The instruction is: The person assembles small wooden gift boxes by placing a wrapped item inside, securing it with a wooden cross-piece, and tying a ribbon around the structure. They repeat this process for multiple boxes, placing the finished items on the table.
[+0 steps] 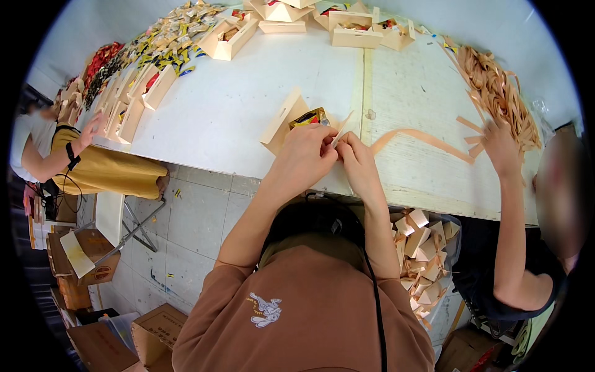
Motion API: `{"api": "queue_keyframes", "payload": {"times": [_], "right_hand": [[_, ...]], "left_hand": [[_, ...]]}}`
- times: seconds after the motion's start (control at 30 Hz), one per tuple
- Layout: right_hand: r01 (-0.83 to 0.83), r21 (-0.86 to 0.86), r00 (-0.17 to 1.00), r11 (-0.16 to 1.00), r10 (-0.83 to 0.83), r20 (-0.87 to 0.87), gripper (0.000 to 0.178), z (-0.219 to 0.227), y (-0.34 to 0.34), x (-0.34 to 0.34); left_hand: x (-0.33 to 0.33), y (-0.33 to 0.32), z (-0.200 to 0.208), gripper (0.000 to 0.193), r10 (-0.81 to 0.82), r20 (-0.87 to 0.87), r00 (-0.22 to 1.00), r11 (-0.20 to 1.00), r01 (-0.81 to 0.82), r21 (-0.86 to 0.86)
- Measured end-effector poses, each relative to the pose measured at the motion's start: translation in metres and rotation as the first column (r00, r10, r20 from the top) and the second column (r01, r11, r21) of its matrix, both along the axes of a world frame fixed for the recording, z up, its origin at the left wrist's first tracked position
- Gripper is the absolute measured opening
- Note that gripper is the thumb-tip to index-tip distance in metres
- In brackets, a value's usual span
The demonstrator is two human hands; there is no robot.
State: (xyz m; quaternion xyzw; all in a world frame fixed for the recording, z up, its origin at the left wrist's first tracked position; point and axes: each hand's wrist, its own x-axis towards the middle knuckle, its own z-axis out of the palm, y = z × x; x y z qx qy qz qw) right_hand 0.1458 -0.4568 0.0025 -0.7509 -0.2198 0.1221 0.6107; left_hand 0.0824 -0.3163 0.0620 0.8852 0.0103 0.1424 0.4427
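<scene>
A small cream paper box stands at the table's near edge, its top unclosed. Inside it sit shiny wrapped sweets in gold, black and red. My left hand is closed at the box's right side, with thumb and fingertips on a thin upright flap. Beside it, my right hand pinches the same flap from the right; the fingertips of both hands nearly meet. The lower part of the box is hidden behind my left hand. A peach ribbon lies on the table just right of my right hand.
More filled boxes stand at the table's far side and left end. Loose wrapped sweets are heaped far left. At right, a co-worker's hand touches a ribbon pile. Another person stands left. Finished boxes fill a bag below the table.
</scene>
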Motion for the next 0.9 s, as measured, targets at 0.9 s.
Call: {"api": "queue_keyframes", "payload": {"times": [0.9], "right_hand": [[-0.197,0.234,0.946,0.952,0.248,-0.211,0.02,0.012,-0.026,0.009]], "left_hand": [[0.003,-0.003,0.001,0.012,-0.059,-0.015,0.998,0.996,0.058,-0.067]]}}
